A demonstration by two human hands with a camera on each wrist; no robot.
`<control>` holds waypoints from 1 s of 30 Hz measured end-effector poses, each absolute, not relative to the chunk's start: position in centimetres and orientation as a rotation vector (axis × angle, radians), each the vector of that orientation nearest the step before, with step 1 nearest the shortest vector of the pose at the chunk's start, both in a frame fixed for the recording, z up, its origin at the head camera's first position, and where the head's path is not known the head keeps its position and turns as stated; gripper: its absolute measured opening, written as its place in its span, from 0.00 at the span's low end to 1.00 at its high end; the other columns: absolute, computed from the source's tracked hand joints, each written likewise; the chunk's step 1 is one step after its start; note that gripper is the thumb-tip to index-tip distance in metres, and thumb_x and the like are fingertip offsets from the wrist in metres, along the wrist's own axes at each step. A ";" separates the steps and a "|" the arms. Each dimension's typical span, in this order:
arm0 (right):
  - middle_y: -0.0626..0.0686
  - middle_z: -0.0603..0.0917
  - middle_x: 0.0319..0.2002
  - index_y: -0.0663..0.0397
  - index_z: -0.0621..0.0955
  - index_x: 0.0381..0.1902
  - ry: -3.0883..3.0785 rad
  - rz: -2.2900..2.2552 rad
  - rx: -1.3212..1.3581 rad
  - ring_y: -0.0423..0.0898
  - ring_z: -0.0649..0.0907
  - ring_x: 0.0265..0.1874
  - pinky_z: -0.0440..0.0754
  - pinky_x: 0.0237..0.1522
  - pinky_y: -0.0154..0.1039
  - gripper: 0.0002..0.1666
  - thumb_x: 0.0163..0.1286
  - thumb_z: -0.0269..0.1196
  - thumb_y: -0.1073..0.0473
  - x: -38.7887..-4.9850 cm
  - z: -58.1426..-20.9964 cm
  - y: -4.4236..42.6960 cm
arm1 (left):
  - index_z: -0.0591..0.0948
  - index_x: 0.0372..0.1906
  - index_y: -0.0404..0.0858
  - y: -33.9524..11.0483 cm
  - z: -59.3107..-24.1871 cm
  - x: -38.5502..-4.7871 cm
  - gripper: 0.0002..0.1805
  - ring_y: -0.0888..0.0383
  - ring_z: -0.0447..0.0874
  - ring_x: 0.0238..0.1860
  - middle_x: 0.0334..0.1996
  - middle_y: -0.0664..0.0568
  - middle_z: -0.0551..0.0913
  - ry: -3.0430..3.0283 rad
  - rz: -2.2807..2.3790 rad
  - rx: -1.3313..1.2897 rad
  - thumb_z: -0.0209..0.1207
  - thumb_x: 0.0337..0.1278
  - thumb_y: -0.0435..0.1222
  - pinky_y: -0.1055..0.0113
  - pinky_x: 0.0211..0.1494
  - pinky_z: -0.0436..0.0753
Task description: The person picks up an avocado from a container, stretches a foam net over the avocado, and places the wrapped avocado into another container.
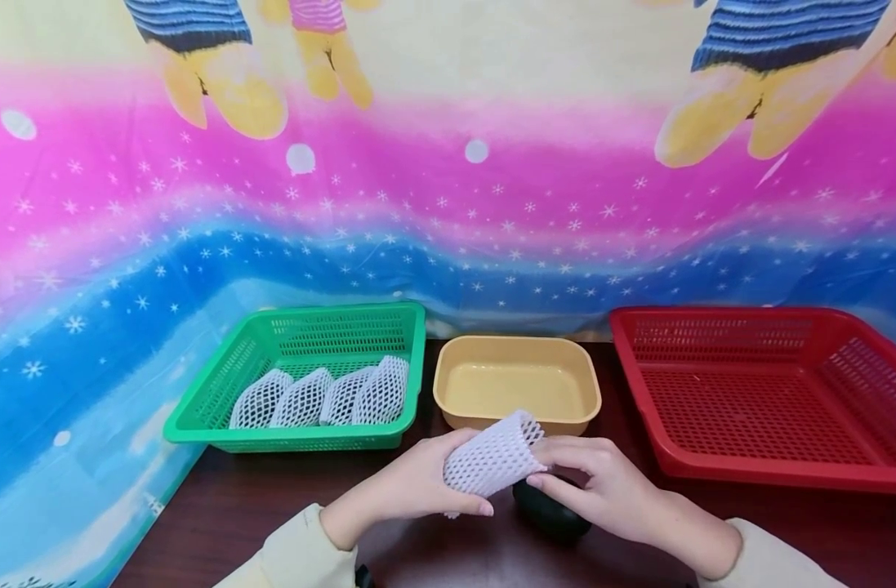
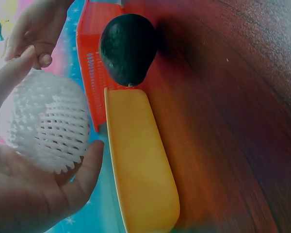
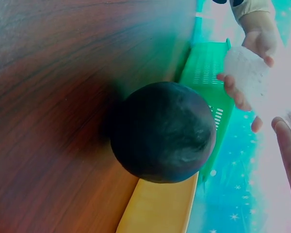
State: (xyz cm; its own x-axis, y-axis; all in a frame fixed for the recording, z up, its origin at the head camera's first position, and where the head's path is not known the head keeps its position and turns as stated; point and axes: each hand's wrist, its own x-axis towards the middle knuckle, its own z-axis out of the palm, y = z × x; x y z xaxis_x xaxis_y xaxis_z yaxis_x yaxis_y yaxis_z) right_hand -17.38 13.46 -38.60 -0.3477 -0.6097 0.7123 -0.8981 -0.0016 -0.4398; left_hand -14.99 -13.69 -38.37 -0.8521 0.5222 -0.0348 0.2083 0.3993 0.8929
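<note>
My left hand (image 1: 411,488) grips a white foam net sleeve (image 1: 492,459) around its side, tilted with its mouth up and to the right. At that mouth, my right hand (image 1: 611,490) pinches the rim between thumb and fingers. A dark green fruit (image 1: 550,510), smooth and rounded like an avocado, rests on the table below the right hand, which partly covers it in the head view. The left wrist view shows the fruit (image 2: 128,48) narrowing to a small stem end. In the right wrist view the fruit (image 3: 163,132) hides part of the baskets behind.
At the left stands a green basket (image 1: 300,445) with several white foam nets (image 1: 300,398) lying in it. A yellow tub (image 1: 517,384) is in the middle, just beyond my hands. On the right is a red basket (image 1: 778,474). A patterned cloth (image 1: 448,204) hangs behind.
</note>
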 end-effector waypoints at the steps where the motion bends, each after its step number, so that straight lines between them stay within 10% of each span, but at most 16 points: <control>1: 0.53 0.88 0.49 0.57 0.85 0.55 -1.953 1.261 1.560 0.42 0.86 0.51 0.82 0.50 0.30 0.15 0.75 0.65 0.57 -17.4 -38.6 13.5 | 0.76 0.66 0.48 -13.8 -38.4 -15.0 0.35 0.62 0.84 0.32 0.43 0.58 0.84 2.335 1.445 0.636 0.77 0.52 0.42 0.63 0.34 0.85; 6: 0.58 0.82 0.60 0.61 0.80 0.63 -1.937 1.202 1.534 0.46 0.81 0.60 0.81 0.52 0.30 0.24 0.76 0.63 0.54 -17.4 -38.7 13.8 | 0.76 0.66 0.45 -14.5 -38.3 -15.1 0.33 0.59 0.83 0.29 0.43 0.54 0.83 2.319 1.479 0.594 0.74 0.55 0.41 0.62 0.27 0.85; 19: 0.54 0.73 0.70 0.49 0.69 0.75 -2.309 1.110 1.497 0.41 0.74 0.66 0.82 0.52 0.37 0.41 0.67 0.72 0.61 -16.8 -38.1 16.0 | 0.75 0.67 0.47 -17.0 -38.0 -14.9 0.35 0.57 0.80 0.49 0.52 0.57 0.82 2.550 1.394 0.552 0.74 0.54 0.49 0.59 0.49 0.81; 30: 0.51 0.67 0.74 0.35 0.60 0.80 -2.768 0.928 1.326 0.51 0.73 0.68 0.81 0.58 0.45 0.49 0.67 0.69 0.37 -15.9 -40.6 18.0 | 0.77 0.64 0.45 -17.8 -39.1 -14.5 0.32 0.56 0.80 0.49 0.50 0.57 0.82 2.565 1.419 0.546 0.74 0.54 0.45 0.59 0.50 0.80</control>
